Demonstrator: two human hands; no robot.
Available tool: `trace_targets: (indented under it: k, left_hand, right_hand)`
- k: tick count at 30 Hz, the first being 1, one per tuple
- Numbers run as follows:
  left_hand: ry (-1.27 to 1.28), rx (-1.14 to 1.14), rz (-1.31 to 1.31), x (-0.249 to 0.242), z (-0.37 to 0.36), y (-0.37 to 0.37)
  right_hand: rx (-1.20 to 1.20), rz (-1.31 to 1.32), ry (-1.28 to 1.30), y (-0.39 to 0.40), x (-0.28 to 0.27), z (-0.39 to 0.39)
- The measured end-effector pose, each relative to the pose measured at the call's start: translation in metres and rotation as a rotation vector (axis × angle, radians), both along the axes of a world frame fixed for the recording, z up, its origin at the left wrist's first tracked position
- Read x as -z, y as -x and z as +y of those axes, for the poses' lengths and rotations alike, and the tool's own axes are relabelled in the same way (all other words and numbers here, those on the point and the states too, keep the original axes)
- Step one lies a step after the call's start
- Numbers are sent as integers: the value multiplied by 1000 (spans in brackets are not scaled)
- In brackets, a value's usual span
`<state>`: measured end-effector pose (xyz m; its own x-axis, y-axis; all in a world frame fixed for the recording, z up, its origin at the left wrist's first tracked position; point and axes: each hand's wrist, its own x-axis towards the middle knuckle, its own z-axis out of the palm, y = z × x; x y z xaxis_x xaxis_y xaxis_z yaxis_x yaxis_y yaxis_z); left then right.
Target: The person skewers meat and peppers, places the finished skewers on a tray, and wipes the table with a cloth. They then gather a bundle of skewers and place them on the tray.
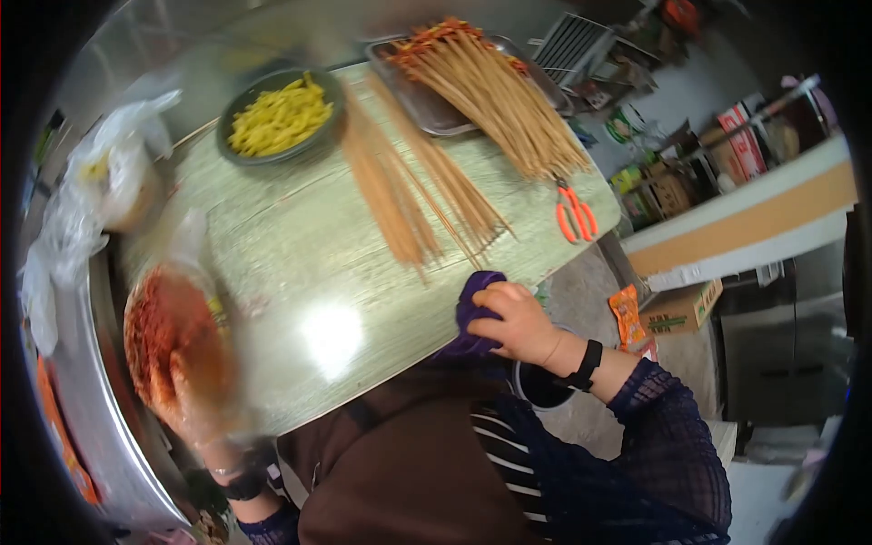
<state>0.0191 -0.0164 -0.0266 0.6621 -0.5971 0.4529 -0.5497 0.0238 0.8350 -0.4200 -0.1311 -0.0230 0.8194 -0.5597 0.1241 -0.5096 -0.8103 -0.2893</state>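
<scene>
My right hand (520,320) is closed around a bunched purple cloth (474,309) at the table's near edge. On the left, my left hand (193,395) appears to be in a thin clear plastic glove. It touches a mass of red, chili-coloured food (168,318); blur hides its fingers, and I cannot make out the container. Two loose rows of bare wooden skewers (391,191) lie near the purple cloth. Beyond them, a thick bundle of skewers with red-orange food on their far ends (500,100) rests across a metal tray (445,120).
Orange-handled pliers (576,213) lie at the table's right side. A dark bowl of yellow-green pieces (282,118) stands at the back. Clear plastic bags (100,182) crowd the left edge. Below the table are a dark bucket (545,386) and a cardboard box (683,307).
</scene>
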Motion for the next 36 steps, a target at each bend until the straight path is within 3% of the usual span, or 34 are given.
trace_targets:
  k: [1, 5, 7, 10, 13, 14, 17, 18, 21, 22, 25, 29, 30, 33, 34, 35, 36]
  left_hand:
    - [2, -15, 168, 8, 1, -4]
    - [38, -1, 380, -3, -3, 5]
    - [58, 35, 308, -4, -4, 6]
    - [27, -7, 377, 18, 4, -14]
    - [-9, -14, 299, 15, 3, -16]
    - [1, 9, 301, 11, 1, -13]
    - [3, 30, 295, 3, 2, -6]
    - [-13, 29, 286, 6, 3, -9]
    - [-32, 13, 223, 4, 4, -7]
    - [-39, 23, 194, 3, 3, -7]
    - [-1, 45, 220, 7, 2, -10]
    - [40, 25, 363, 15, 2, -13]
    - [37, 17, 381, 11, 2, -8]
    - [-17, -20, 307, 15, 11, -17]
    - [-25, -30, 271, 20, 8, -19]
    - [14, 8, 305, 20, 3, -15]
    - [51, 34, 336, 16, 3, -9]
  right_hand:
    - [74, -5, 48, 15, 2, 0]
    - [355, -87, 123, 70, 2, 6]
    - [494, -119, 128, 96, 2, 19]
    - [1005, -629, -112, 114, 34, 30]
    - [1267, -1282, -914, 142, 71, 10]
    - [1259, -1394, -974, 144, 79, 4]
    - [1364, -957, -866, 185, 146, -21]
    - [1452, -767, -643, 163, 122, -22]
    - [1403, -1285, -702, 160, 109, -43]
    - [1463, -1205, -720, 175, 127, -47]
    - [1294, -1586, -899, 171, 124, -53]
    - [1408, -994, -685, 169, 126, -46]
    - [1326, -1313, -734, 168, 122, -49]
    - [1389, -1357, -877, 188, 137, -43]
    - [1383, -1026, -732, 192, 146, -41]
    - [1475, -1175, -890, 193, 134, -43]
    - [1398, -1416, -977, 184, 120, -46]
